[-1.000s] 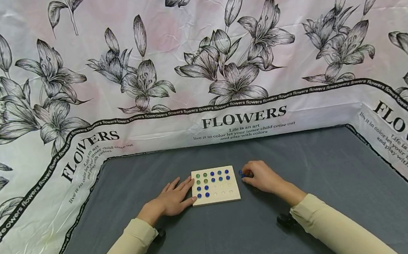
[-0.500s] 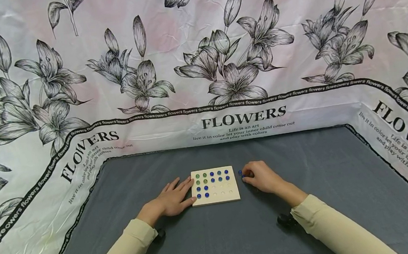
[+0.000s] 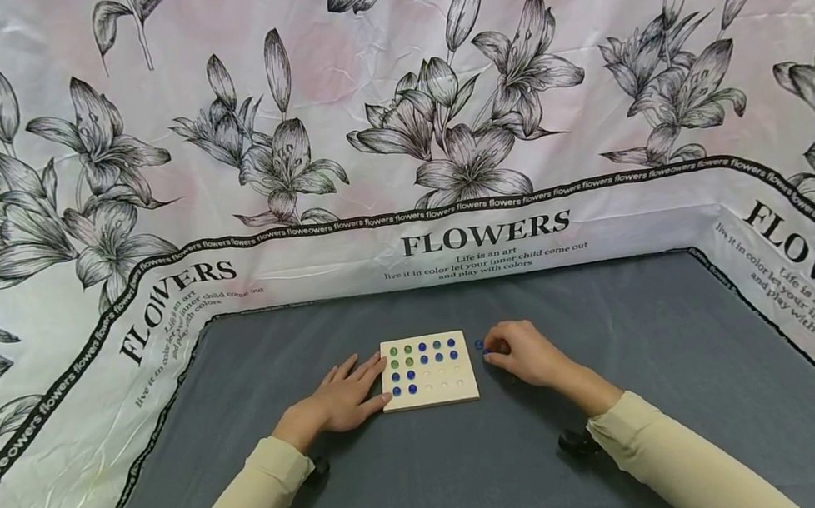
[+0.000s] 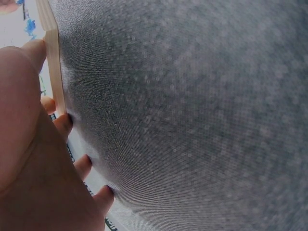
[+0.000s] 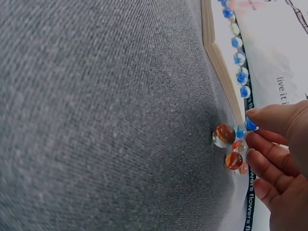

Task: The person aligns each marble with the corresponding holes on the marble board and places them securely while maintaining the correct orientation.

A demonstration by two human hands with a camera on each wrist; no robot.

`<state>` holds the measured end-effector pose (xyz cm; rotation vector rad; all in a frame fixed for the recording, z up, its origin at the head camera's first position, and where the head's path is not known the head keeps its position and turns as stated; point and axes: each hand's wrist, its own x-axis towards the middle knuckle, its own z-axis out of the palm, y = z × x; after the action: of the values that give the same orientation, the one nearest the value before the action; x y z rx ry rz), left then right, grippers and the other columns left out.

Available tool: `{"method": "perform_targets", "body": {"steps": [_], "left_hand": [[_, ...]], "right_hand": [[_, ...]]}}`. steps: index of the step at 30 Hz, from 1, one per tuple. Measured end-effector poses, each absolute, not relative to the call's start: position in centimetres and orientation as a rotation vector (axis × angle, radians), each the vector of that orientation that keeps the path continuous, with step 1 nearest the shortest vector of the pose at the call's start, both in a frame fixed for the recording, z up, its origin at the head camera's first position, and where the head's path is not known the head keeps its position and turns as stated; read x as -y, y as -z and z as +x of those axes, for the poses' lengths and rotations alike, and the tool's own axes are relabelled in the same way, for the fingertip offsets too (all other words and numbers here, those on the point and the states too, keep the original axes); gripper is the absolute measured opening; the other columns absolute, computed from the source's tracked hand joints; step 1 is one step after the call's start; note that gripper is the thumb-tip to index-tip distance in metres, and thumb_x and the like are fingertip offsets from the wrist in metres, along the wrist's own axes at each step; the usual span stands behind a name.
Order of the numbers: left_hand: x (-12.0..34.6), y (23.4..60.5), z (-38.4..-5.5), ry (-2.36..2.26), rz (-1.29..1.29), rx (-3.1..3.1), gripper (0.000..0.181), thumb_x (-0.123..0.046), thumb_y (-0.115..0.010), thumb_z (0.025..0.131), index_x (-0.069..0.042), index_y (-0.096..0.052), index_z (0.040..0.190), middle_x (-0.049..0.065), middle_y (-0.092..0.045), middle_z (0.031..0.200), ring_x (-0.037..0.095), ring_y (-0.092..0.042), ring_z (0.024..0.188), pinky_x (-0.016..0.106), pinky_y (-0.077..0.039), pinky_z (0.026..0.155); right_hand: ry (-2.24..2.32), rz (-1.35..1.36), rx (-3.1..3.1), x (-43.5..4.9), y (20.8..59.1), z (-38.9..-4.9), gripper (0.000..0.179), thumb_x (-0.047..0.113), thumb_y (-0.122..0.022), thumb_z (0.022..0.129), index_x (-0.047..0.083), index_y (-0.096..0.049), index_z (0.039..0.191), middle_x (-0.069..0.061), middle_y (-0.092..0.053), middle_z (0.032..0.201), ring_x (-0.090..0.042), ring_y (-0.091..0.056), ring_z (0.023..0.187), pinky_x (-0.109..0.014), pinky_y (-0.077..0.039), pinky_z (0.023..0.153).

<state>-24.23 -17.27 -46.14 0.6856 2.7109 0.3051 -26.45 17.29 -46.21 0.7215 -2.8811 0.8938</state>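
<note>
A pale wooden board [image 3: 446, 395] with rows of round hollows lies on the grey cloth. Green marbles [image 3: 409, 362] fill its far left hollows, and blue marbles [image 3: 424, 358] sit in the far right ones and the near left ones. My left hand [image 3: 341, 400] rests spread at the board's left edge, thumb and index finger touching it. To the right of the board, my right hand [image 3: 528, 355] pinches a blue marble [image 5: 250, 123] between thumb and index finger. Another blue marble [image 3: 479, 345] lies beside the board's right edge, near those fingertips.
Several orange-swirled marbles [image 5: 224, 136] lie on the cloth under my right hand, mostly hidden from the head view. Grey cloth [image 3: 434, 486] covers the table. A white flower-printed curtain [image 3: 490, 253] stands along the back and sides.
The right forearm has shifted slightly to the right. Both hands stay almost where they were, and the marbles on the board are unchanged.
</note>
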Motion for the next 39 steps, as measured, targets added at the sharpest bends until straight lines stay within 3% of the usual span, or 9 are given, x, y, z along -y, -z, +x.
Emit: {"method": "perform_targets", "body": {"steps": [9, 17, 30, 39], "left_hand": [[17.3, 46.0, -24.3, -0.294, 0.684, -2.71, 0.07, -0.053, -0.042, 0.108, -0.019, -0.022, 0.166, 0.001, -0.017, 0.172, 0.038, -0.011, 0.157, 0.061, -0.011, 0.124], [17.3, 45.9, -24.3, -0.307, 0.69, -2.702, 0.069, -0.052, -0.042, 0.109, -0.019, -0.022, 0.166, 0.002, -0.017, 0.171, 0.038, -0.011, 0.157, 0.062, -0.011, 0.124], [17.3, 45.9, -24.4, -0.294, 0.693, -2.705, 0.07, -0.054, -0.043, 0.108, -0.02, -0.021, 0.166, 0.001, -0.015, 0.172, 0.038, -0.01, 0.157, 0.061, -0.011, 0.124], [17.4, 46.0, -24.4, -0.281, 0.698, -2.7, 0.073, -0.056, -0.043, 0.107, -0.02, -0.02, 0.166, 0.001, -0.014, 0.172, 0.038, -0.01, 0.157, 0.061, -0.011, 0.124]], "right_hand": [[-0.955, 0.749, 2.866, -17.0, 45.9, -26.0, 0.011, 0.009, -0.076, 0.093, 0.002, -0.075, 0.102, -0.003, -0.068, 0.09, -0.007, -0.058, 0.062, -0.029, -0.054, 0.064], [-0.929, 0.807, 2.825, -16.0, 45.6, -25.8, 0.011, 0.011, -0.077, 0.092, 0.003, -0.076, 0.101, -0.001, -0.069, 0.092, -0.01, -0.061, 0.078, -0.031, -0.053, 0.07], [-0.982, 0.936, 2.737, -13.8, 45.5, -25.8, 0.009, 0.007, -0.076, 0.092, 0.002, -0.076, 0.1, -0.006, -0.072, 0.094, -0.015, -0.064, 0.081, -0.035, -0.055, 0.072], [-1.024, 0.98, 2.752, -11.6, 46.1, -25.8, 0.005, 0.009, -0.077, 0.092, 0.007, -0.077, 0.096, -0.003, -0.072, 0.094, -0.011, -0.063, 0.079, -0.026, -0.052, 0.069]]}}
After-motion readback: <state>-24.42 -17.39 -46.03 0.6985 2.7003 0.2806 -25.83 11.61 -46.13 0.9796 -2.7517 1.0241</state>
